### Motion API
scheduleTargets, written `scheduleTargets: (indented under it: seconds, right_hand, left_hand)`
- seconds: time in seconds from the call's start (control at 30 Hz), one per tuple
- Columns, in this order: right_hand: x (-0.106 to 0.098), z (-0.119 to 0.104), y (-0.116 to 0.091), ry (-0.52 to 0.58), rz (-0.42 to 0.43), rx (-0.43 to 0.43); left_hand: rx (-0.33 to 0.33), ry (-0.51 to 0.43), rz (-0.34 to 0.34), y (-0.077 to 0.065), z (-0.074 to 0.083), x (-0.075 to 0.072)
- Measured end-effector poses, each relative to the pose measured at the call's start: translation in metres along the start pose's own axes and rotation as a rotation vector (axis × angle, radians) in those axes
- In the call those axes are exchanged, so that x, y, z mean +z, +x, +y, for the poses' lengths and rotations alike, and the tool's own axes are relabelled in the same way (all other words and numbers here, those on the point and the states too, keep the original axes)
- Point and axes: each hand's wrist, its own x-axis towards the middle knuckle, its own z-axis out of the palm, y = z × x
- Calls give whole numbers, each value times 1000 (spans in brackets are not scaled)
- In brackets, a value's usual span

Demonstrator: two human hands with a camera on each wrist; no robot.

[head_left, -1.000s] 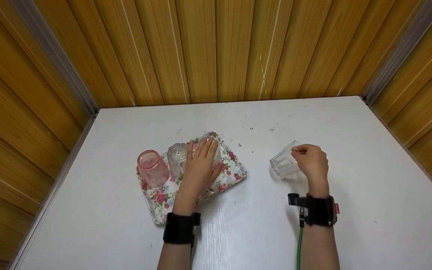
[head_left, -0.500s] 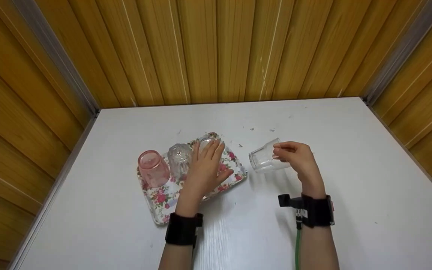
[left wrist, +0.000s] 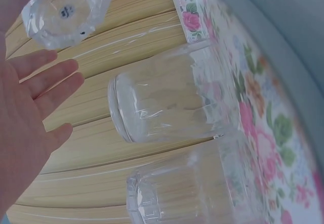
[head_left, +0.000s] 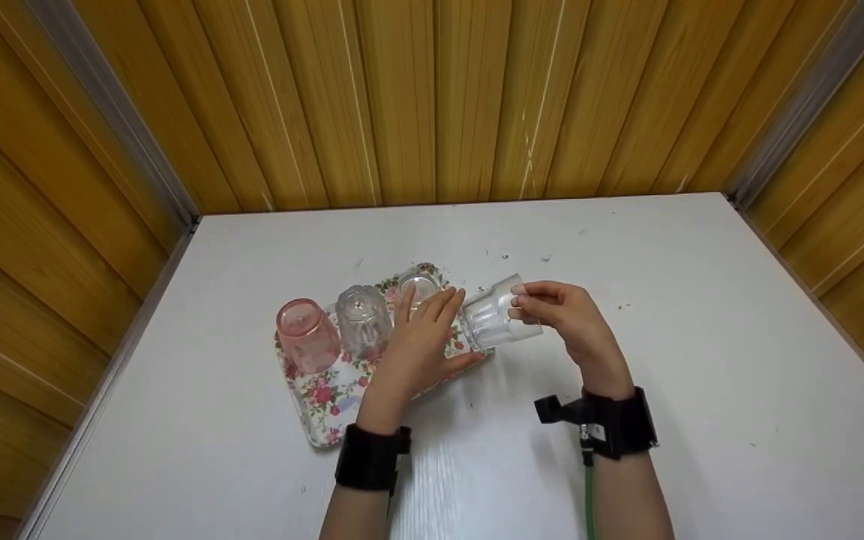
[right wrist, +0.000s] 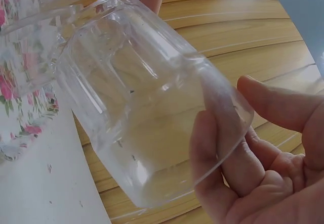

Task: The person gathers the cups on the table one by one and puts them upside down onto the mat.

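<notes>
My right hand (head_left: 563, 319) pinches a clear drinking glass (head_left: 496, 315) at its rim. In the right wrist view, the thumb (right wrist: 278, 100) lies outside the rim and some fingers reach inside the glass. This faceted glass is tilted, its base pointing left over the edge of the floral tray (head_left: 319, 427). My left hand (head_left: 417, 349) is spread over the tray with fingers straight, close to that base. Upside down on the tray stand a pink glass (head_left: 308, 337), a clear glass (head_left: 363, 322) and another clear glass (head_left: 418, 285), partly hidden behind the left hand.
The tray lies at an angle on a white table (head_left: 702, 315). Wood-patterned panels (head_left: 462, 97) enclose the table at the back and sides. A green cable (head_left: 589, 495) runs down from the right wrist band (head_left: 616, 424). Small dark specks mark the tabletop.
My right hand has carried the clear glass leftward from the open table to the tray's right edge. My left hand has shifted slightly right, uncovering more of the clear glasses behind it.
</notes>
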Motion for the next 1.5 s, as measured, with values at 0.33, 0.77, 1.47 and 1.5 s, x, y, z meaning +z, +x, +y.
scheduleTargets:
  seconds: [0.33,0.77,1.47,1.5]
  right_hand:
    - [9,-2,1,25,-36,-13]
    - [12,-2,0,35,-54,-18]
    - [13,2,3,20,-61,-17]
    - [13,3,3,20,-61,-17]
  left_hand:
    - [-12,-26,6,1,1,-1]
    - [5,-25,39,0,-1,-2]
    - [15,-13,71,-3,-5,-8]
    - [15,-10,73,-3,-5,-8]
